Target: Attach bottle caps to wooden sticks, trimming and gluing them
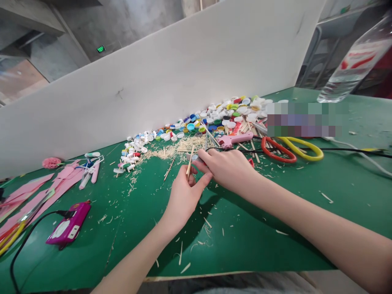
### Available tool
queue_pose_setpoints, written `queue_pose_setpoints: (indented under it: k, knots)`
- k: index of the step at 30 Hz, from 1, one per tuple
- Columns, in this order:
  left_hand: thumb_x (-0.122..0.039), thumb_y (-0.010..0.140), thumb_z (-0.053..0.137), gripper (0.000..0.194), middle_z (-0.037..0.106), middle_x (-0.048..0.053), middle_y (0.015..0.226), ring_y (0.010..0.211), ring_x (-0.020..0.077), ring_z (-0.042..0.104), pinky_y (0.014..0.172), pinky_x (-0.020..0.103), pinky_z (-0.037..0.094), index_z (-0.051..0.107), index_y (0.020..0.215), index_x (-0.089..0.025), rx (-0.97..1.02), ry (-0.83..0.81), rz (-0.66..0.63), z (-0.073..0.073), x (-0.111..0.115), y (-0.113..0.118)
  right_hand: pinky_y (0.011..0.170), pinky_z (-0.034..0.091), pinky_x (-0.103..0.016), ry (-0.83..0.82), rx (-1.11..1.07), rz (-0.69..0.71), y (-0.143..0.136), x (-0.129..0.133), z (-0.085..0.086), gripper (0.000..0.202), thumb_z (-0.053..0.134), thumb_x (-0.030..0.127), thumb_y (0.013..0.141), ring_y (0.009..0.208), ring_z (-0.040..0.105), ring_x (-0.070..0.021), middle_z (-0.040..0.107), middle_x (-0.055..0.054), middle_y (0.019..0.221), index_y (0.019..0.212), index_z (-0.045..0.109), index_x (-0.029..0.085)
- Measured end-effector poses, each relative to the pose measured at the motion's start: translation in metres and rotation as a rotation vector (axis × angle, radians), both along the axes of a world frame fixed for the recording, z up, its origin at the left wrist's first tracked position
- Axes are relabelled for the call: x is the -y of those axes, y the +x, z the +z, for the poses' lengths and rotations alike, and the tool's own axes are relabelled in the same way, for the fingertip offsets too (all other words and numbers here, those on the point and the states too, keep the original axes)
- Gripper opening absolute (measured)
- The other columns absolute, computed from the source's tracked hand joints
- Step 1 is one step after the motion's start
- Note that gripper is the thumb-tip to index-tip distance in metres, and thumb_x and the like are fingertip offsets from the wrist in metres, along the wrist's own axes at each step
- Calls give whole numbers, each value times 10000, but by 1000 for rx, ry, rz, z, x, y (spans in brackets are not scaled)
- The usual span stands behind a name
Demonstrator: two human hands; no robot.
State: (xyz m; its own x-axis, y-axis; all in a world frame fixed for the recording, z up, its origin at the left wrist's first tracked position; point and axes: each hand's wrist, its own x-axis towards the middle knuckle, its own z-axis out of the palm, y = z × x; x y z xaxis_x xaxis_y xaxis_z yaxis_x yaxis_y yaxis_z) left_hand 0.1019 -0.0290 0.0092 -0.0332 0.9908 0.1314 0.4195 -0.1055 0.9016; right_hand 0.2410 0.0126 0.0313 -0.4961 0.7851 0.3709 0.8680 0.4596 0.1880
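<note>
My left hand [185, 192] is closed around a thin wooden stick [190, 161], which points up and slightly tilted between thumb and fingers. My right hand [228, 165] is closed just beside it, the two hands touching near the left thumb tip. From the right fingers juts a short grey blade, seemingly of a utility knife [193, 157], close to the stick; its handle is mostly hidden by the hand. Pale wood shavings [183, 145] lie heaped behind the hands and scattered over the green table [131, 228].
Many bottle caps [214, 114] are piled along the white partition [171, 69]. A pink glue gun [234, 139] and red-handled scissors [278, 150] lie behind my right hand. Leftward are a purple power strip [70, 224], pink paper [61, 179] and yellow-handled scissors [23, 226]. A water bottle [352, 65] stands right.
</note>
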Motion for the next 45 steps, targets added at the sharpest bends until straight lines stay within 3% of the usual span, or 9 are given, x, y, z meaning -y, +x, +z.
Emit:
queue_pose_setpoints:
  k: [5, 10, 15, 17, 21, 26, 30, 40, 45]
  knots:
    - [-504, 798, 581, 332, 398, -46, 659, 563, 85, 308, 544, 241, 267, 476, 768, -191, 2, 6, 34, 2, -1, 0, 483, 135, -260, -32, -5, -56, -6, 7, 2, 481, 113, 452, 986, 598, 575, -175, 620, -86, 803, 1043, 500, 172]
    - [-503, 810, 562, 395, 307, -58, 621, 566, 90, 247, 516, 239, 219, 365, 652, -200, -17, -5, 86, 4, 2, 2, 489, 173, -250, -35, -32, -156, -15, 12, 3, 497, 104, 437, 982, 593, 587, -193, 609, -104, 743, 1030, 513, 159]
    - [-446, 866, 494, 442, 219, -68, 570, 514, 80, 199, 473, 234, 202, 215, 621, -206, -13, 45, 145, 14, 14, 3, 492, 239, -272, -13, -99, -459, 14, -4, 14, 493, 124, 402, 978, 601, 605, -238, 584, -112, 634, 962, 534, 128]
    - [-461, 863, 498, 442, 226, -69, 567, 499, 75, 203, 460, 229, 203, 224, 628, -206, 24, 42, 158, 14, 14, 1, 498, 246, -279, -8, -92, -473, 27, -8, 18, 476, 167, 419, 974, 642, 615, -254, 588, -119, 651, 978, 538, 121]
    - [-493, 854, 504, 429, 242, -70, 565, 473, 64, 214, 440, 220, 201, 256, 650, -208, 89, -3, 139, 9, 8, -5, 497, 238, -272, -78, -60, -396, 25, -4, 19, 470, 167, 400, 972, 584, 591, -203, 615, -126, 728, 1042, 546, 132]
    - [-479, 867, 489, 363, 247, -70, 576, 459, 54, 223, 429, 216, 203, 322, 692, -210, 169, -34, 90, 5, 5, -7, 479, 160, -268, -72, -100, -131, 1, 8, 9, 465, 160, 439, 968, 538, 556, -170, 604, -70, 666, 991, 530, 159]
    - [-389, 891, 457, 253, 291, -60, 613, 478, 52, 249, 440, 215, 223, 376, 738, -204, 234, -59, 16, 3, 5, -5, 475, 124, -265, -65, -130, 28, -2, 11, 1, 483, 144, 467, 974, 527, 530, -141, 619, -52, 705, 955, 517, 161]
    - [-189, 795, 392, 39, 225, -74, 589, 457, 53, 193, 410, 198, 135, 385, 772, -219, 474, -204, -94, 9, 5, -3, 470, 114, -268, -52, -146, 27, 3, 7, 0, 453, 160, 455, 980, 541, 538, -142, 625, -47, 699, 931, 505, 165]
    - [-185, 752, 371, 149, 274, -66, 601, 451, 56, 228, 398, 204, 125, 441, 874, -236, 572, -249, -137, 9, 5, -4, 474, 107, -268, -85, -164, 3, 5, 7, 1, 452, 162, 469, 974, 508, 500, -129, 613, -36, 680, 938, 498, 169]
